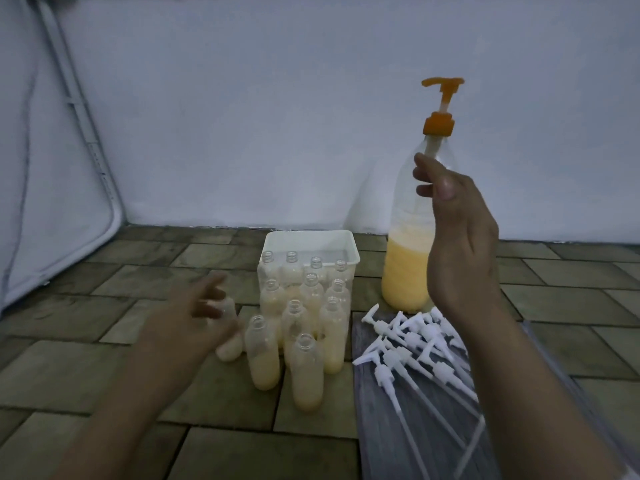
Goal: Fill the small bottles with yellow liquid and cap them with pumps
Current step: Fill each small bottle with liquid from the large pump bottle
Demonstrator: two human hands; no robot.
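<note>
Nearest the camera, two bare forearms reach forward over a floor of brown stone-pattern tiles. The left hand is blurred, low over the floor, fingers spread loosely toward a small bottle that stands just behind it; whether the fingers touch that bottle cannot be told. The right hand is raised in front of the large clear bottle, its fingers relaxed and slightly bent, holding nothing, with the fingertips level with the bottle's shoulder. That large bottle stands upright near the wall, its lower part filled with yellow liquid, and is topped with an orange pump whose spout points left. Between the hands stands a cluster of small clear bottles, all uncapped and upright, each holding pale yellow liquid; the front ones stand on the floor, while the rear ones sit in or against a white plastic tub. To the right of the cluster, a pile of white pump caps with long dip tubes lies on a grey wood-grain board, just in front of the large bottle. A pale blue wall runs behind everything, and a white sheet over a tube frame fills the left edge.
</note>
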